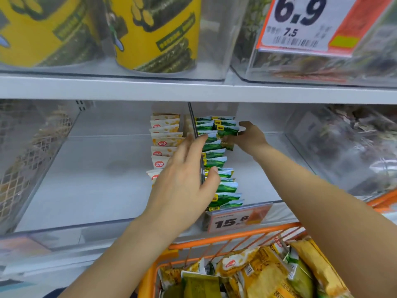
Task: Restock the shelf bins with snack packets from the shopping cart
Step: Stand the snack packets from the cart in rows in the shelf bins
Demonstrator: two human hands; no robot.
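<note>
You're facing white store shelving [193,91], yellow seaweed tubs [154,33] up top, an orange 6.9 price tag [300,24] beside them, lighting flat and bright.

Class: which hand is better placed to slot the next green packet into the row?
Right. The right hand already grips a green packet at the row's far end; the left hand lies open against the divider.

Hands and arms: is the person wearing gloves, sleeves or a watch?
No. The left hand and right hand are bare, without gloves, rings or a watch. Both forearms are bare too, with no sleeves in view. The nails look short and unpainted.
</note>
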